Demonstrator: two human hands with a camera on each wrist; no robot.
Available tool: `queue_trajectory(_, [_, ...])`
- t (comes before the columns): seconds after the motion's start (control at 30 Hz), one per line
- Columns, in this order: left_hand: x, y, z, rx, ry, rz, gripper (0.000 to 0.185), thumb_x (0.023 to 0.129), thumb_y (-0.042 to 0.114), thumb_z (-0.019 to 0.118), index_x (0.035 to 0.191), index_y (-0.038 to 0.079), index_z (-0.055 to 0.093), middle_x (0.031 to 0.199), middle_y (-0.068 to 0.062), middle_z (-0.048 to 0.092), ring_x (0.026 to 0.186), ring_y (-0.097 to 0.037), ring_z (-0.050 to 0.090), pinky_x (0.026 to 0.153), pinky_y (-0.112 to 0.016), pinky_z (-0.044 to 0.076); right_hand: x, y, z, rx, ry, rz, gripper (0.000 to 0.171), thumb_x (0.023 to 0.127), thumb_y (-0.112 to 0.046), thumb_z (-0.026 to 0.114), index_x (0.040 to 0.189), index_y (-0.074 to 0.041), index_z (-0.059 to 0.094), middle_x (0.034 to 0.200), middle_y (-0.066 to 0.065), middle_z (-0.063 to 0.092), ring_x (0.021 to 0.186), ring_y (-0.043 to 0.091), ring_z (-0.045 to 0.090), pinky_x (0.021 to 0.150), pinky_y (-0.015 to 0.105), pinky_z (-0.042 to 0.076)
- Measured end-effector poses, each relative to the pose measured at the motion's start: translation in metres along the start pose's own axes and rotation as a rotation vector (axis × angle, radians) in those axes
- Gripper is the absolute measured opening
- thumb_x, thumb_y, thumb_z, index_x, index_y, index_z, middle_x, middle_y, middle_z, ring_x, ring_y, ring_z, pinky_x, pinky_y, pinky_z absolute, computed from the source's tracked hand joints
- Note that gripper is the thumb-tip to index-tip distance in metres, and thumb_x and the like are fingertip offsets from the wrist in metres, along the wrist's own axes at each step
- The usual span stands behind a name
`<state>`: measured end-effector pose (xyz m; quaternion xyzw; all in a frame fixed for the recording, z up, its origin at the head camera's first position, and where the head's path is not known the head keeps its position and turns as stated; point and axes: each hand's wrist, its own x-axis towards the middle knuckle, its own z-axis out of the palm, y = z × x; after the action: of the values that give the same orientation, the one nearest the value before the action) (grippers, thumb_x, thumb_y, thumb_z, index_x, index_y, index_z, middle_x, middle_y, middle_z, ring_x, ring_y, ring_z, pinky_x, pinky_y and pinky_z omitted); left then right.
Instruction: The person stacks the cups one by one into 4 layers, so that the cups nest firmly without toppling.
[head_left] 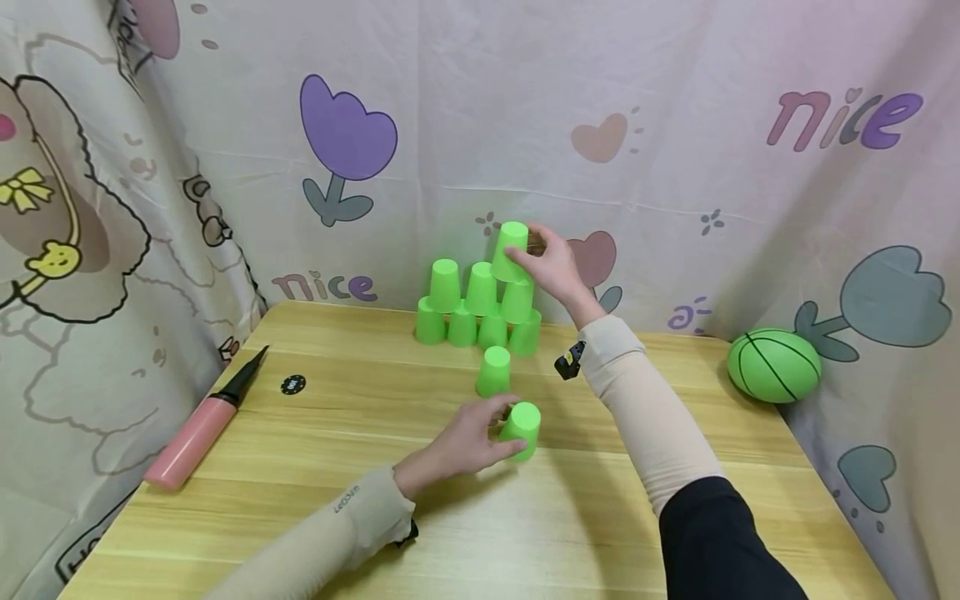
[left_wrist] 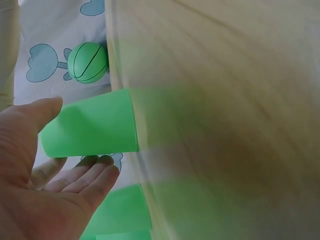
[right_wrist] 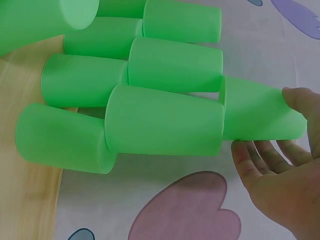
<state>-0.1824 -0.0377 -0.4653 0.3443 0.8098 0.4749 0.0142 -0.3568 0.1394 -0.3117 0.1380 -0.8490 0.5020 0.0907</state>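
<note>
My right hand (head_left: pixel 555 267) pinches an upside-down green cup (head_left: pixel 512 248) between thumb and fingers. In the right wrist view, this cup (right_wrist: pixel 260 110) touches the second row of a cup pyramid (right_wrist: pixel 165 120), at its right end. Three cups make that row, with several more as the base row. Nearer me, my left hand (head_left: pixel 465 437) holds another upside-down green cup (head_left: pixel 524 427), thumb on one side and fingers on the other; the left wrist view shows its rim at the tabletop. Just behind it stands a single upside-down cup (head_left: pixel 493 372), apart from the pyramid.
On the wooden table (head_left: pixel 360 450), a pink air pump (head_left: pixel 195 437) with a black nozzle lies at the left, beside a black round chip (head_left: pixel 293 384). A green ball (head_left: pixel 775 365) sits at the back right corner. Printed curtains (head_left: pixel 480 125) hang behind and at both sides.
</note>
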Motion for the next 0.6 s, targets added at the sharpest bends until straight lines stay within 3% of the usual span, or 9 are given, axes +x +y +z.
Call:
queue_trajectory(0.23, [-0.0006,-0.0010,0.0013,-0.003,-0.012,-0.036,0.054,0.092,0.013,0.083,0.139,0.006,0.058,0.130,-0.013,0.072,0.117,-0.029,0.072,0.102,-0.042,0.062,0.0015,-0.0005,0.0017,-0.013,0.004,0.002,0.059,0.099,-0.031,0.075,0.150,-0.009,0.055,0.136,0.014,0.067,0.126,0.029,0.065,0.108,0.042,0.055])
queue_trajectory(0.6, [-0.0039,0.0008,-0.0068,0.033,0.016,-0.007,0.054,0.089,0.009,0.084,0.135,0.002,0.057,0.125,-0.016,0.074,0.115,-0.032,0.073,0.099,-0.045,0.063,0.0056,0.0006,0.0040,-0.033,0.015,0.009,0.062,0.099,-0.031,0.074,0.152,-0.009,0.052,0.138,0.015,0.066,0.127,0.029,0.064,0.108,0.042,0.056])
